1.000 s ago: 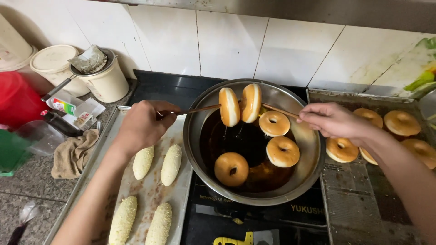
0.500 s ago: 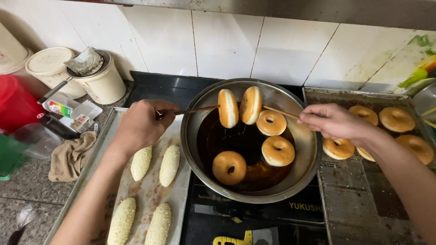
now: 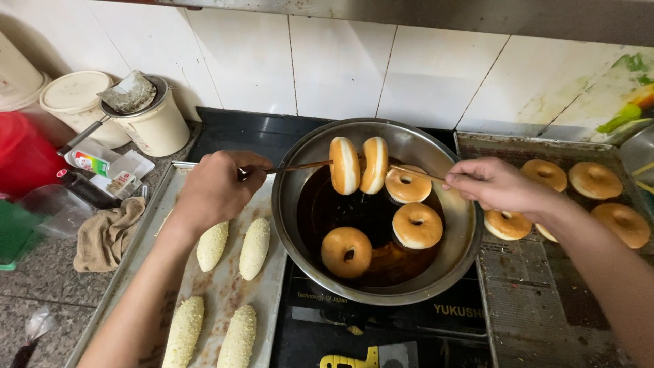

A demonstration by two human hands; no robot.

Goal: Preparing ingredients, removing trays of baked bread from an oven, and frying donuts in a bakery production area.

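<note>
While two doughnuts hang threaded on the thin stick, left hand and right hand pinch its ends. They look soft, oily and light, best carried by the stick.

Two golden-brown doughnuts, pale-banded, hang upright side by side, threaded on a thin wooden stick held level above the dark oil of the metal frying pan, near its far rim.

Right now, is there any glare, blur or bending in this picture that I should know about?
Head view: sharp overall; mild glare on the steel pan rim and the dark oil; wide-lens bending curves the wall tiles and forearms; soft shadow under the left hand.
</note>
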